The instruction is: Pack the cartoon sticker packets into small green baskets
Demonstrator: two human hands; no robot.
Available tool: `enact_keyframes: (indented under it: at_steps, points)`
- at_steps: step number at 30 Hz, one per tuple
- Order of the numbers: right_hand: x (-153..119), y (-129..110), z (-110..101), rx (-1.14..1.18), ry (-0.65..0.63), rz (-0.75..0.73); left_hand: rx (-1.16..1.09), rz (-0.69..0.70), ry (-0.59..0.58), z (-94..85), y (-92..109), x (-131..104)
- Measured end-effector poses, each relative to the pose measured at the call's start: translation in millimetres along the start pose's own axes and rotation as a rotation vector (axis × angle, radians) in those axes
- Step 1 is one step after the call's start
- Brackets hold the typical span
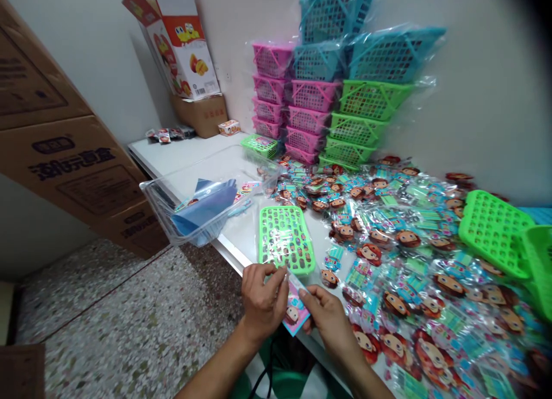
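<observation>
In front of me at the table's front edge is a small pink and blue printed card (294, 314) with a cartoon face. My right hand (331, 319) grips its right side, thumb on top. My left hand (264, 298) is closed, thumb and fingers pinched together at the card's upper left edge; the fingertips partly hide that edge. Just beyond my hands lies a green plastic basket (282, 229) in clear wrap, with its holed base facing up. To the right spread many small bagged cartoon-doll packs (368, 281).
A clear plastic tub (190, 186) with blue sheets overhangs the table edge on the left. Wrapped pink baskets (308, 120), green baskets (366, 120) and blue baskets (383, 54) are stacked against the wall. Cardboard cartons (81, 175) stand left. More green baskets (495, 229) lie right.
</observation>
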State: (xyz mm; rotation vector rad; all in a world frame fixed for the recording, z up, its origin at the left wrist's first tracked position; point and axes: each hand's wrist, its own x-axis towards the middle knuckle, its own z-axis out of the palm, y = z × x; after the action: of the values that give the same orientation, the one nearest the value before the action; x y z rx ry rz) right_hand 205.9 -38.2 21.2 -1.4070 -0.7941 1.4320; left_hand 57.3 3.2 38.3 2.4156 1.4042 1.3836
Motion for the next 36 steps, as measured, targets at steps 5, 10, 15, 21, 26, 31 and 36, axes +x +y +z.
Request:
enact_keyframes:
  at_steps: [5, 10, 15, 21, 26, 31, 36]
  points:
    - [3, 0, -1, 0.091, 0.152, -0.063, 0.025, 0.035, -0.010, 0.0, -4, -2]
    - [5, 1, -2, 0.179, 0.210, -0.050, 0.041, 0.046, 0.003, 1.3, -7, -5]
    - [2, -18, 15, 0.436, 0.157, -0.003, 0.000, 0.033, 0.014, 3.6, -6, -5]
    - [-5, -21, 14, 0.507, 0.070, -0.088, -0.012, 0.028, -0.014, 2.5, -6, -1]
    - [17, -3, 16, 0.182, 0.182, -0.067, -0.031, 0.029, -0.036, 3.6, -4, 1]
    - [14, -6, 19, -0.220, 0.201, -0.217, -0.035, 0.035, -0.052, 4.9, -3, 1]
    - [-13, 1, 6, -0.935, 0.175, -0.802, -0.049, 0.019, -0.023, 4.2, -4, 2]
